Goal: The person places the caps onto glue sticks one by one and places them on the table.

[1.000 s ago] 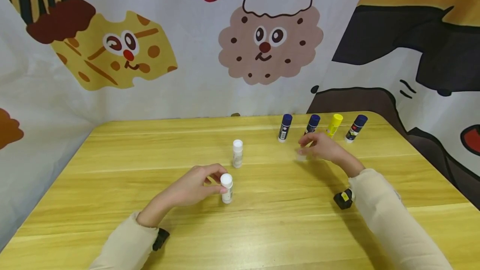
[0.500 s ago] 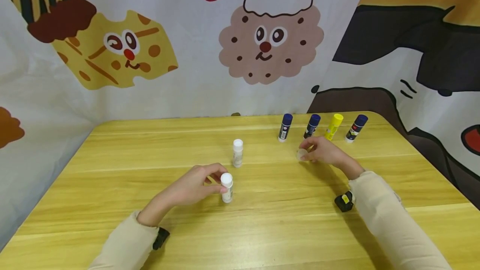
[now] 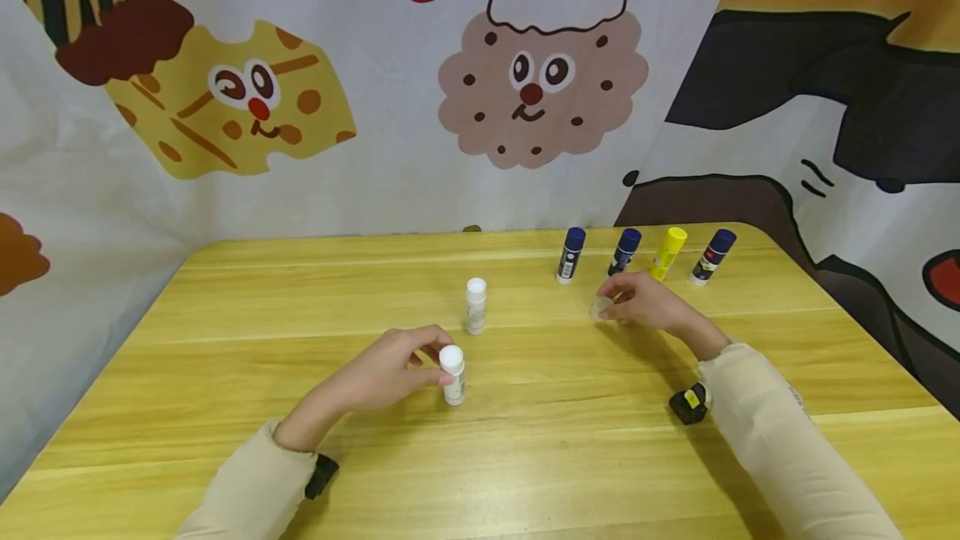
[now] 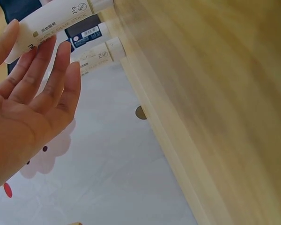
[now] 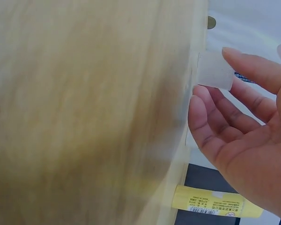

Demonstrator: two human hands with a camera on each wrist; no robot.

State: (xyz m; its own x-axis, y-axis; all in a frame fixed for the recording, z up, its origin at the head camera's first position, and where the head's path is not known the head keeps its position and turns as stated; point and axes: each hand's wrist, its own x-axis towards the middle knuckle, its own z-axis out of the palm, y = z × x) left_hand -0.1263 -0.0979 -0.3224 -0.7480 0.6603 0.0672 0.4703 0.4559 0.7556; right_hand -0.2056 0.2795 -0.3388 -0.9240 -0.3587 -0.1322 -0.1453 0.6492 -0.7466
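Observation:
My left hand (image 3: 397,369) holds a white glue stick (image 3: 452,377) upright on the table, thumb on one side and fingertips on the other. In the left wrist view, the lettering on this glue stick (image 4: 56,21) faces the camera. A second white glue stick (image 3: 476,307) stands a little behind it. Over on the right, my right hand (image 3: 643,300) pinches a small translucent cap (image 3: 600,308) at the tabletop. The right wrist view shows the ribbed side of that cap (image 5: 215,71), with the thumb at its top edge and the other fingers loosely bent below.
Behind my right hand stands a row of glue sticks: a blue-capped one (image 3: 571,257), another blue-capped one (image 3: 625,252), a yellow one (image 3: 667,253) and a blue-capped one (image 3: 712,257) at the far right. A cartoon-printed curtain (image 3: 390,107) hangs behind the wooden table (image 3: 300,298).
My right hand has come slightly nearer and lower with the cap, which has shifted a little left in the last half second. My left hand and its glue stick have stayed nearly still.

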